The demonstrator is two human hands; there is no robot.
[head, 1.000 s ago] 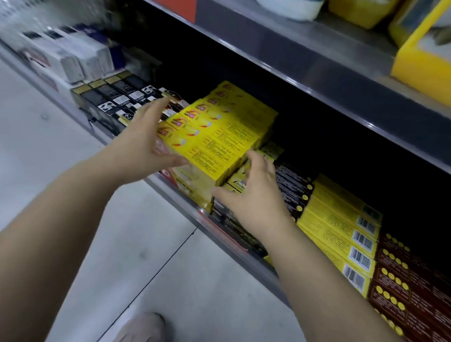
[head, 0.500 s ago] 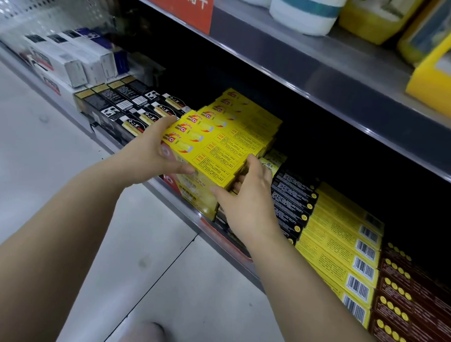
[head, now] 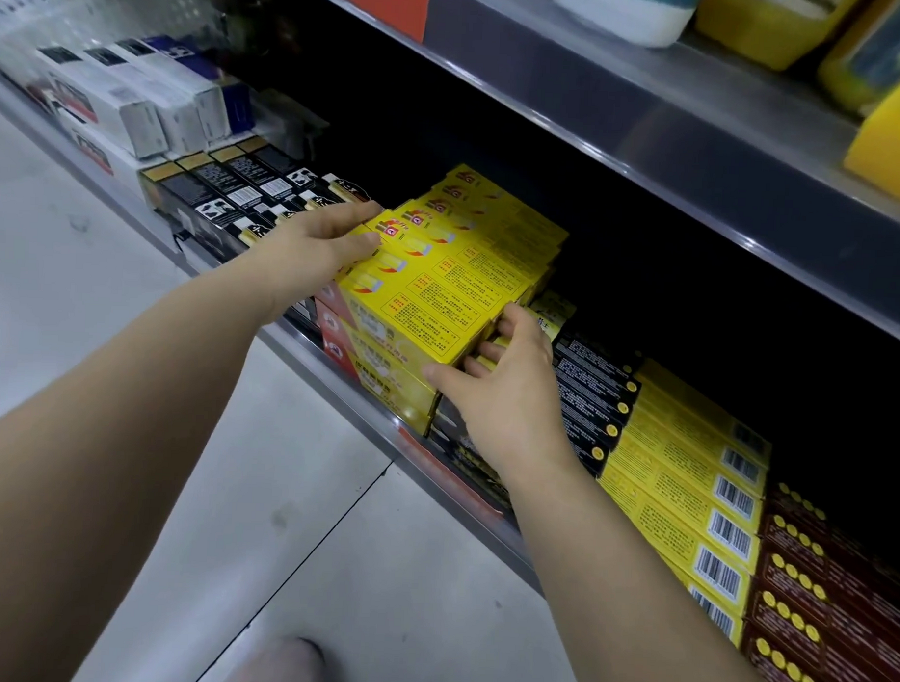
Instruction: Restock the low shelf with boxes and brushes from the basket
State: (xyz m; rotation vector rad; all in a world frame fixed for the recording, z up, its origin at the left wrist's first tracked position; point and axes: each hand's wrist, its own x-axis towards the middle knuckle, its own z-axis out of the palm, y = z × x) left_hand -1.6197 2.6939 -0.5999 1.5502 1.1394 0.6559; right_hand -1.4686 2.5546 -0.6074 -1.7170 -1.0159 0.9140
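Note:
A row of long yellow boxes [head: 455,279] lies side by side on top of more yellow boxes on the low shelf [head: 364,414]. My left hand [head: 308,249] presses flat against the row's left ends, fingers straight. My right hand [head: 507,388] is at the row's near right corner, thumb along the front box and fingers curled against its right end. No basket or brushes are in view.
Black boxes [head: 239,195] lie left of the yellow stack, white boxes [head: 140,105] farther left. To the right are black boxes [head: 594,386], yellow barcoded boxes [head: 688,481] and dark red boxes [head: 826,599]. An upper shelf [head: 649,123] overhangs. My shoe [head: 283,661] is on the grey floor.
Both hands have stayed at the ends of the yellow row, which has slid a little deeper onto the stack. My right fingers have curled closer against the row's right end.

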